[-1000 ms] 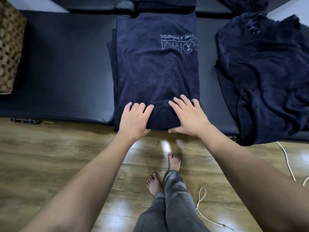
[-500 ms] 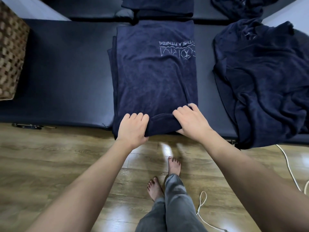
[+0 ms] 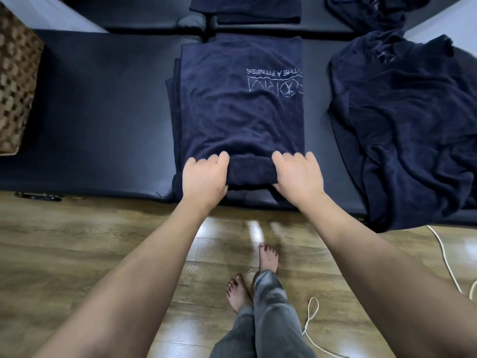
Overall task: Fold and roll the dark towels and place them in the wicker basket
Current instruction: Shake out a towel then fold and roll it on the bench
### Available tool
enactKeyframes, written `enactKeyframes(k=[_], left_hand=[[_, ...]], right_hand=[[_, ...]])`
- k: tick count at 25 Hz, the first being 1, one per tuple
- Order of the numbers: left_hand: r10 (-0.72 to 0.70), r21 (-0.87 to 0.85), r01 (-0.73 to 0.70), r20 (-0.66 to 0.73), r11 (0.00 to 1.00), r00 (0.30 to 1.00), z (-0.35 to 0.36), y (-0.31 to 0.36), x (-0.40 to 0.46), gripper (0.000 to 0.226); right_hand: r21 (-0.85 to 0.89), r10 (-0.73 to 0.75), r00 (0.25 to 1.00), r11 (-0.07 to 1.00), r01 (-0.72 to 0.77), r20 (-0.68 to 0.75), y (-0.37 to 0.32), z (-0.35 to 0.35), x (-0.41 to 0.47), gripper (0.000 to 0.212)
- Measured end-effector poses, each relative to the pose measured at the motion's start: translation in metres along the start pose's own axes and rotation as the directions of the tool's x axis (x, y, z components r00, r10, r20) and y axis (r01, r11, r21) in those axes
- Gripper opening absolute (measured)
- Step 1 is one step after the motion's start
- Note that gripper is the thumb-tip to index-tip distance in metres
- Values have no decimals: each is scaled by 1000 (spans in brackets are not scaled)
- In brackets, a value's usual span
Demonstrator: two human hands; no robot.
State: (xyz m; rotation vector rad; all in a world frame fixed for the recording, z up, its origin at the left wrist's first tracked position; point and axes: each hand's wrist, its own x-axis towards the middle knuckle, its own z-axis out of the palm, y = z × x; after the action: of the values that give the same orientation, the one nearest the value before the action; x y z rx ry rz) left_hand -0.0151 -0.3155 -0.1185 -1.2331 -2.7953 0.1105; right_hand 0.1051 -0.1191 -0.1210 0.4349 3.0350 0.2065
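Note:
A dark navy towel (image 3: 237,109) with white lettering lies folded lengthwise on the black padded bench (image 3: 103,104). Its near end is turned over into a short roll (image 3: 251,171). My left hand (image 3: 204,177) grips the left end of that roll, fingers curled over the top. My right hand (image 3: 299,174) grips the right end the same way. The wicker basket (image 3: 15,86) stands at the far left on the bench.
A heap of unfolded dark towels (image 3: 407,125) lies on the right of the bench and hangs over its front edge. More dark towels (image 3: 245,9) lie at the back. A white cord (image 3: 444,257) trails on the wooden floor, near my bare feet.
Both hands went from lying flat on the towel's near edge to curling round it. The near end has been turned over into a roll and pushed a little away from me.

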Motion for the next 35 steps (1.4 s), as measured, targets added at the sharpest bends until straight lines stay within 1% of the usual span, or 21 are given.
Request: enactKeyframes(k=[2, 4, 7, 9, 10, 12, 14, 16, 17, 18, 20, 21, 22, 24, 25, 26, 29, 30, 31, 33, 35], left_hand=[[-13, -19, 12, -53, 1000, 999, -3, 1, 2, 45], [32, -21, -33, -35, 999, 999, 3, 3, -11, 48], [114, -15, -113, 82, 993, 990, 15, 9, -42, 58], [134, -70, -127, 112, 989, 985, 20, 7, -50, 71], [143, -110, -130, 123, 985, 982, 20, 5, -51, 74], [156, -155, -132, 152, 979, 976, 21, 0, -49, 66], [165, -130, -148, 135, 980, 977, 25, -3, -47, 56], [159, -84, -151, 89, 985, 983, 29, -2, -47, 47], [151, -63, -148, 43, 987, 988, 31, 1, -46, 40], [137, -45, -139, -32, 989, 990, 32, 5, -45, 30], [124, -35, -135, -218, 990, 968, 35, 16, -46, 12], [126, -45, -144, -275, 989, 953, 38, 21, -49, 12], [131, -63, -154, -278, 986, 952, 41, 24, -55, 21], [160, -64, -175, -199, 982, 967, 49, 23, -69, 52], [181, -34, -189, -163, 981, 970, 52, 20, -73, 61], [194, -13, -199, -155, 980, 969, 53, 15, -73, 60], [235, -48, -247, -181, 968, 955, 47, 3, -54, 38], [254, -44, -264, -156, 964, 954, 45, 0, -47, 34], [262, -36, -269, -135, 962, 956, 44, -4, -41, 33], [236, -92, -243, -81, 966, 968, 37, -10, -30, 40], [172, -195, -155, 71, 969, 983, 27, -13, -19, 53]], right_hand=[[-7, 6, 994, 1000, -7, -109, 3, 0, 0, 44], [17, -79, 989, 996, 82, -124, 7, 6, -7, 48], [88, -201, 979, 976, 198, 20, 10, 14, -25, 53], [155, -220, 964, 968, 197, 151, 10, 15, -31, 67], [181, -233, 956, 963, 201, 177, 10, 13, -32, 73], [209, -248, 954, 955, 212, 166, 8, 9, -32, 70], [212, -241, 953, 956, 202, 183, 4, 10, -28, 60], [166, -218, 950, 969, 183, 223, 0, 15, -23, 56], [135, -191, 965, 976, 168, 182, -2, 16, -19, 55], [105, -161, 982, 983, 151, 99, -5, 18, -18, 50], [57, -123, 986, 990, 130, -114, -15, 23, -20, 28], [57, -138, 971, 987, 152, -195, -20, 25, -21, 19], [63, -153, 955, 983, 174, -253, -26, 30, -23, 16], [74, -156, 934, 979, 189, -321, -29, 37, -25, 7], [90, -153, 930, 977, 192, -333, -28, 37, -27, 16], [103, -165, 933, 973, 207, -321, -25, 40, -32, 30], [107, -236, 960, 962, 253, -150, -17, 39, -46, 65], [81, -234, 963, 966, 246, -132, -15, 40, -49, 66], [77, -213, 970, 972, 223, -112, -14, 37, -47, 61], [93, -188, 979, 976, 195, -73, -12, 30, -38, 54], [152, -177, 984, 973, 173, 11, -11, 22, -27, 55]])
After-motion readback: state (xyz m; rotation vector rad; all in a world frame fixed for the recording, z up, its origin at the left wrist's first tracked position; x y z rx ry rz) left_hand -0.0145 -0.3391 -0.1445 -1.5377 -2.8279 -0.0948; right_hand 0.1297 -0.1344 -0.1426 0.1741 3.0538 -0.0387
